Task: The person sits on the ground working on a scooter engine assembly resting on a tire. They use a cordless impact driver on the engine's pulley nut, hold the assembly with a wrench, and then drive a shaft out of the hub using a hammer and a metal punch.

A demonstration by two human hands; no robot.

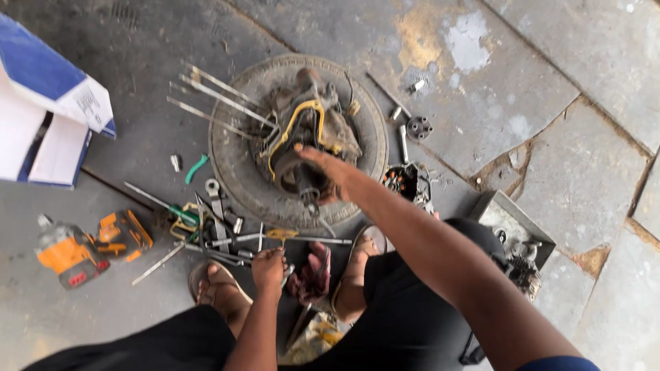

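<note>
Nearest me, my black-clad knees (pixel 405 309) are framing the work, sandalled feet (pixel 354 275) planted among the tools. Beyond them the worn grey rubber tyre (pixel 234 165) is lying flat, cradling the greasy metal engine assembly with its yellow curved bracket (pixel 306 127). My right hand (pixel 330 172) is resting on its dark round housing, fingers spread over it. My left hand (pixel 269 266) is curling down among the loose steel wrenches and screwdrivers (pixel 220 237) at the near left; I cannot tell what it is pinching. I judge a firm steadying grip matters here. Long steel rods (pixel 213 99) are crowding the far left; the orange cordless drill (pixel 72 255) is lying well apart.
</note>
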